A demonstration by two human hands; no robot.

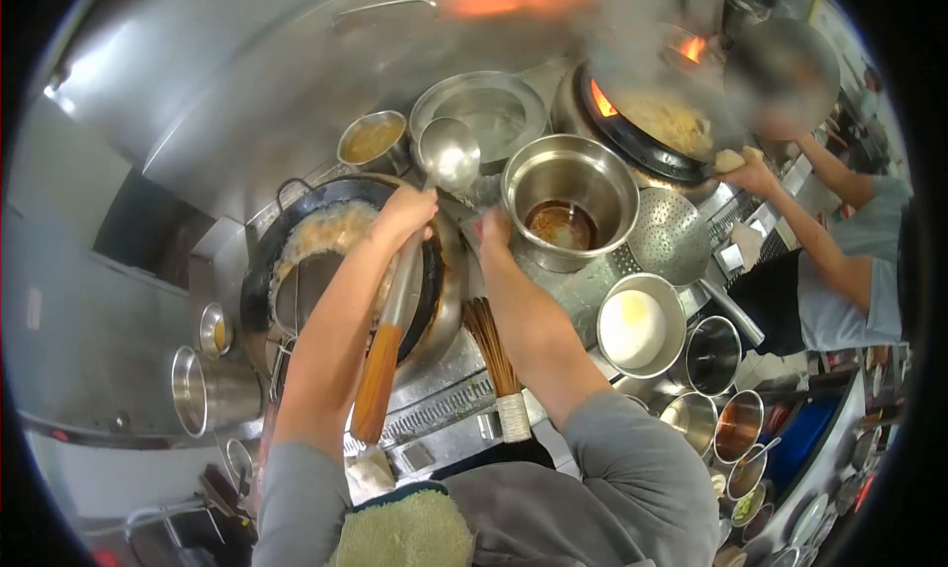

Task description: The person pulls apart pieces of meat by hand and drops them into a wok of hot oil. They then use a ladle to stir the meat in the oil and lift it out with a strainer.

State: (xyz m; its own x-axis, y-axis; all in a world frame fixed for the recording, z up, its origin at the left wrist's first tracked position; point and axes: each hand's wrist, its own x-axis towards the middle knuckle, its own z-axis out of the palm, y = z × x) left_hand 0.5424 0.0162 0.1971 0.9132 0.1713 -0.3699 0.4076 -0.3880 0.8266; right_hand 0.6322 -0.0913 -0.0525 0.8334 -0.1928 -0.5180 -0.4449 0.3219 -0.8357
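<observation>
My left hand [407, 216] is wrapped around the shaft of a ladle [449, 154]. Its round metal bowl is held up between a pan and a basin, and its wooden handle points back toward me. Below that forearm, a dark wok [265, 233] contains bubbling, pale brown food. My right hand [496, 229] is closed beside the left rim of a deep steel pot [617, 177] with brown liquid at the bottom. A small reddish bit shows at its fingers; I cannot tell what it grips. A bamboo brush [494, 350] lies between my forearms.
Behind the ladle stand a water basin [523, 88] and a small pan [400, 157]. A perforated strainer [681, 226] and a white-filled pot [667, 364] sit at right. Flames rise by a second wok [637, 152], where another person [839, 261] works. A steel pot [190, 394] stands left.
</observation>
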